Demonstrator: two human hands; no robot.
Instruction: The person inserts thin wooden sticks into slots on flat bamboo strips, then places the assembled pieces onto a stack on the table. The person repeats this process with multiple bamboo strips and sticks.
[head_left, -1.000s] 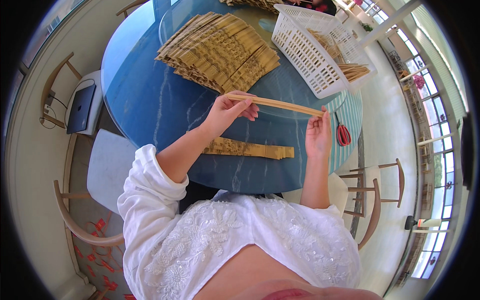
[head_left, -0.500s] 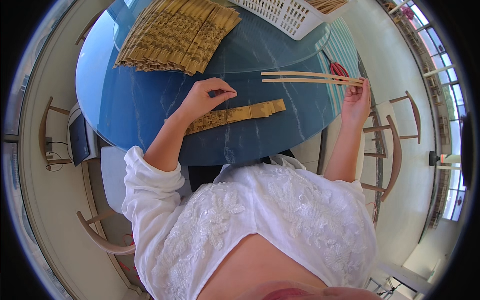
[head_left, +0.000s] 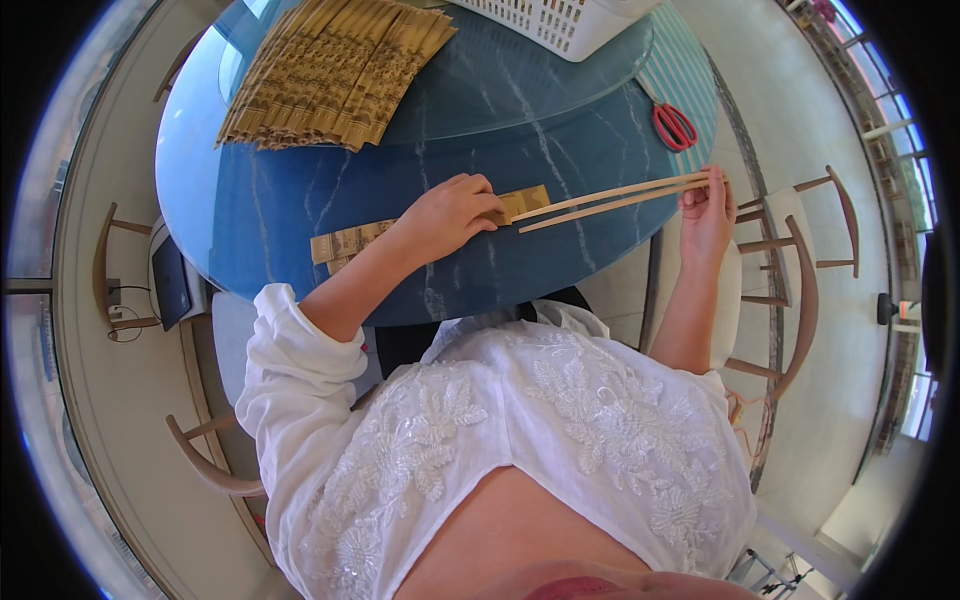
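Here, the person's right hand [head_left: 706,208] is pinching one end of a pair of wooden chopsticks [head_left: 615,198], fingers closed around them, so that the two sticks are lying side by side and pointing leftward across the edge of the blue surface [head_left: 300,215]. The left hand [head_left: 452,212] is pressing flat on a long tan paper sleeve [head_left: 345,243], fingers curled down over its near end, seemingly pinning it so it is not sliding while the stick tips are coming toward its open mouth. The tips are lying just beside the left hand's fingertips, right at the sleeve's end; whether they are already inside I cannot tell. The two hands are well apart, bridged by the chopsticks. Farther back a fanned stack of the same paper sleeves [head_left: 335,70] is resting on the surface, near a white plastic basket [head_left: 560,22]. Red scissors [head_left: 674,124] are lying off to the right, untouched.
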